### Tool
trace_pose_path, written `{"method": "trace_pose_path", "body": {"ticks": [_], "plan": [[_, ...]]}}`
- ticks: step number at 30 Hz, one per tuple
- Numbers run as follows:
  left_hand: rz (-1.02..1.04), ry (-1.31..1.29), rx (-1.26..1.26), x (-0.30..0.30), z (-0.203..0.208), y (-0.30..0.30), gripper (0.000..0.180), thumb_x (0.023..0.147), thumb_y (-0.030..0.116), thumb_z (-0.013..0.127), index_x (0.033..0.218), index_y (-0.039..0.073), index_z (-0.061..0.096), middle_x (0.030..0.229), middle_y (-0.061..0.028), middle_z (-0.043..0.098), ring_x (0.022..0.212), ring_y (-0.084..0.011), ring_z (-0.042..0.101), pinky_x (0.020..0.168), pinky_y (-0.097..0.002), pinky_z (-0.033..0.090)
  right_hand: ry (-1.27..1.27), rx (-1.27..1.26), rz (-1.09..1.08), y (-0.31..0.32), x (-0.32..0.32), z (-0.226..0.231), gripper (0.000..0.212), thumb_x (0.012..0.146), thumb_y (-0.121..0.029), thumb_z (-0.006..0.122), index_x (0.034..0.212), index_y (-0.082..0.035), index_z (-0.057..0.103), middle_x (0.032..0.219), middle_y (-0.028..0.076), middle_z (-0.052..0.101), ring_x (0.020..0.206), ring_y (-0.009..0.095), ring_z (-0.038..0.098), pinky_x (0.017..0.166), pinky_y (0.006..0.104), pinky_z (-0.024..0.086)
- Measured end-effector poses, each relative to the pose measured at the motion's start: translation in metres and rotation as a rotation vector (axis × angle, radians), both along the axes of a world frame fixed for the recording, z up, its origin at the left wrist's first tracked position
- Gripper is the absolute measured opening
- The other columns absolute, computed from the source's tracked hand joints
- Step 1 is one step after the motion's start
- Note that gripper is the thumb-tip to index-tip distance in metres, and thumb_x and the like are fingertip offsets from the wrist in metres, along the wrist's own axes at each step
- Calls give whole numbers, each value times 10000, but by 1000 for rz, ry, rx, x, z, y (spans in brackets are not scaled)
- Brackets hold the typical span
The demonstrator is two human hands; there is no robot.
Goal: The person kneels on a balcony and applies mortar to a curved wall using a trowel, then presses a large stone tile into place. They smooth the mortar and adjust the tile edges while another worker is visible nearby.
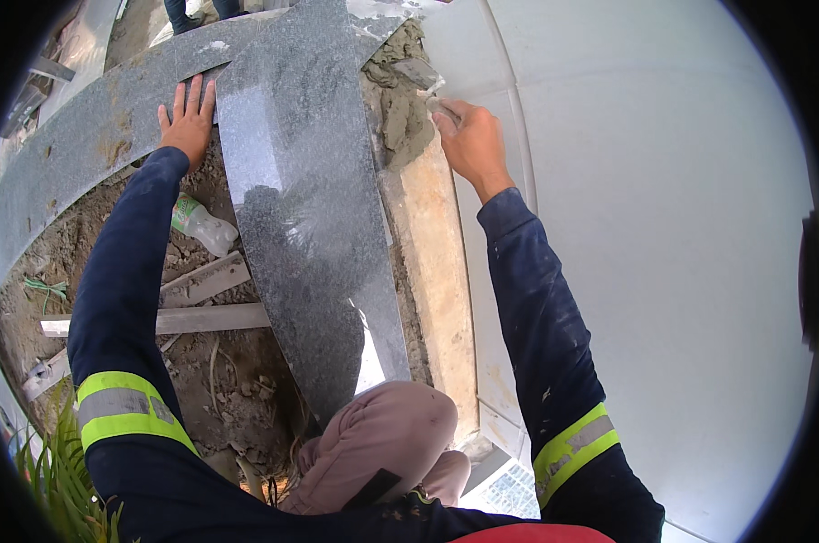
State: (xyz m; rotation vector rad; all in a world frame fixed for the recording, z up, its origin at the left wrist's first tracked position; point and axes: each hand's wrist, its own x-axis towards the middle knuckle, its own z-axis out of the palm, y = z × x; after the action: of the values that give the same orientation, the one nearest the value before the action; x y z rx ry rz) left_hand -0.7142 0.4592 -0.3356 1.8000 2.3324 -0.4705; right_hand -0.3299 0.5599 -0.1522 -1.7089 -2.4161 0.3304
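My right hand (475, 145) is closed around the handle of a trowel (419, 74). Its metal blade rests on wet grey mortar (402, 118) spread at the far end of a narrow ledge beside the white wall. Nearer to me, the pale, rough face of the ledge (435, 271) shows without mortar. My left hand (189, 127) lies flat with fingers spread on the grey stone edging (138, 113), by its joint with a wide grey stone slab (305, 172). The slab runs between my two arms toward my knee.
Left of the slab, a soil bed holds a plastic bottle (206, 224) with a green label and several pale strips (215, 319). Green leaves (61, 471) stand at the lower left. A smooth white wall (663, 226) fills the right side. Another person's legs (192, 13) show at the top left.
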Motion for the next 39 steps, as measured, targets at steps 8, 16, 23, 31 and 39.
{"method": "trace_pose_path", "body": {"ticks": [8,16,23,31,39], "plan": [[-7,26,47,-8,-12,-4,947,932,-99,534,1697,166,42,1774,-70,-41,1624,-377,48,1219,-710,209,112,-35,-184,-60,29,43,327,930,-156,693,1189,38,742,1038,275,749,947,408,740,843,419,577],[-6,28,25,-6,-9,-2,916,972,-71,504,1699,205,20,1774,-81,-25,1623,-388,42,1233,-701,176,-25,79,72,-112,52,22,286,930,-154,704,1203,-87,753,1013,129,749,841,363,712,719,451,561],[-1,26,-5,2,2,0,901,975,-65,498,1698,198,29,1774,-81,-15,1622,-391,49,1232,-702,176,-50,139,76,-67,76,-18,286,950,-185,684,1216,-101,746,1028,141,746,868,379,711,747,469,564],[-9,29,42,-4,-9,-1,909,966,-75,508,1698,191,39,1773,-86,-9,1623,-388,50,1230,-699,189,38,156,-7,-18,59,-32,304,950,-216,683,1191,-50,764,1046,244,743,905,435,712,814,484,567],[-10,20,74,-5,-8,-5,912,968,-70,515,1699,207,44,1775,-72,-4,1623,-384,53,1230,-699,189,254,0,-246,-27,49,8,373,977,-216,677,1204,75,725,1005,241,773,939,248,732,855,363,555]]}}
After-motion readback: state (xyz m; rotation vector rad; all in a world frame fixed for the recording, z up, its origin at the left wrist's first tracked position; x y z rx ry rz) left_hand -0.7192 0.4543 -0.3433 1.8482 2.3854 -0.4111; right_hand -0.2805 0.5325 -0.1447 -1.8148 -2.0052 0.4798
